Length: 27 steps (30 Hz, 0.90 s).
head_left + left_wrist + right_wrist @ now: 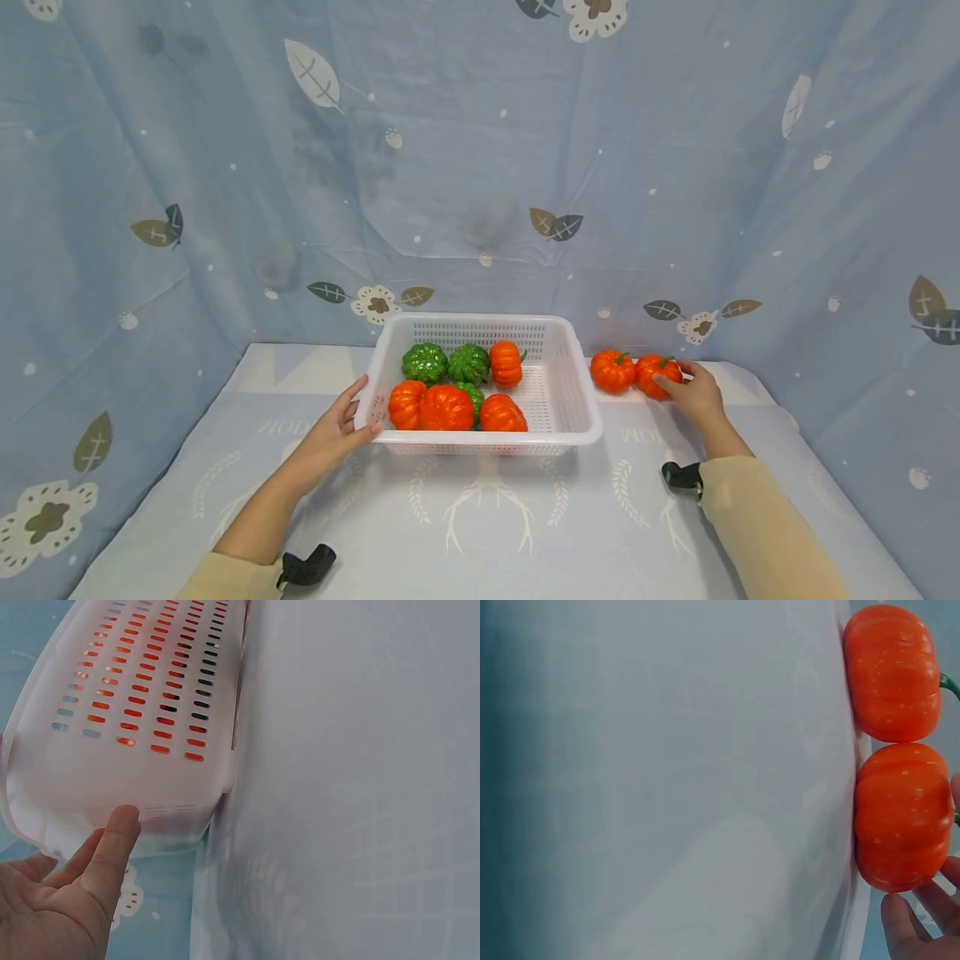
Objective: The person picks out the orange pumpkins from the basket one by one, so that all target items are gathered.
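Observation:
A white slotted plastic basket (551, 437) holds several small ribbed pumpkins, among them an orange pumpkin (447, 407) and a green pumpkin (424, 363). At the basket's front left corner my left hand (330, 439) rests with fingers extended, the thumb near the front side and the other fingers along the left end. To the right of the basket, an orange pumpkin (612, 372) with a green stem sits beside another orange pumpkin (654, 377). My right hand (699, 398) holds that rightmost pumpkin from its right side, thumb in front; some fingers are partly hidden.
A pale patterned cloth (487, 525) covers the table. Behind and at both sides hangs a blue curtain (465, 167) with leaf and flower prints, close to the basket's back edge. Black wrist devices (307, 567) are on both forearms.

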### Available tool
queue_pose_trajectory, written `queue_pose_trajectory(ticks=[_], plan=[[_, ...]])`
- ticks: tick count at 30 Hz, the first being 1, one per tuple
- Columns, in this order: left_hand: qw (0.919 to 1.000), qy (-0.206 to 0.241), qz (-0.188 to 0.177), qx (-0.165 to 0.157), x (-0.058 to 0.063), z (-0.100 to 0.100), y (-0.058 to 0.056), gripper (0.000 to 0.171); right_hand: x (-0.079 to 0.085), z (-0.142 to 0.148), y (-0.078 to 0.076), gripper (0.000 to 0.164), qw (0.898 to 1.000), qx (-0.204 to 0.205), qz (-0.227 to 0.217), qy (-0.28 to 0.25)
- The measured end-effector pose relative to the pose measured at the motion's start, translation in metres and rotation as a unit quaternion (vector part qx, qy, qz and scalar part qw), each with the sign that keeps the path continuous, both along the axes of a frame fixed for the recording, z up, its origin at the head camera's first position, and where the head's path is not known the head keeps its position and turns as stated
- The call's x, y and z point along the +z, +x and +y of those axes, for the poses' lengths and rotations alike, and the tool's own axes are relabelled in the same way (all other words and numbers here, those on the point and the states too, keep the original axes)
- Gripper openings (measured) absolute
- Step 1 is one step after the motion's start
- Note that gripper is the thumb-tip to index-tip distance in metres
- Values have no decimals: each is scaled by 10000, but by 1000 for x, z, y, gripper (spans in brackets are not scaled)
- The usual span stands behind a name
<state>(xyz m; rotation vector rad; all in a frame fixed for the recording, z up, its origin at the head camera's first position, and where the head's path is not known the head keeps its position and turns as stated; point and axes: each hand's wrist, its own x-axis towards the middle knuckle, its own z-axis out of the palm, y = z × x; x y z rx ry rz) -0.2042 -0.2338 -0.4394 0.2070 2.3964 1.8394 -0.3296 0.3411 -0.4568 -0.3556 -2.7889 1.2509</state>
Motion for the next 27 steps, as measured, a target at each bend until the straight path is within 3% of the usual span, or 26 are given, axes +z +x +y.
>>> queue_pose_trajectory(ticks=[15, 21, 27], plan=[[9999, -105, -14, 27, 1, 1, 0, 90, 36, -22, 30, 55, 9983, -52, 560, -158], [10000, -95, 3, 18, 0, 0, 0, 90, 55, -45, 50, 50, 9941, 387, 893, -480], [9999, -114, -20, 31, -1, 0, -1, 90, 69, -72, 65, 48, 9887, 871, 1175, -342]])
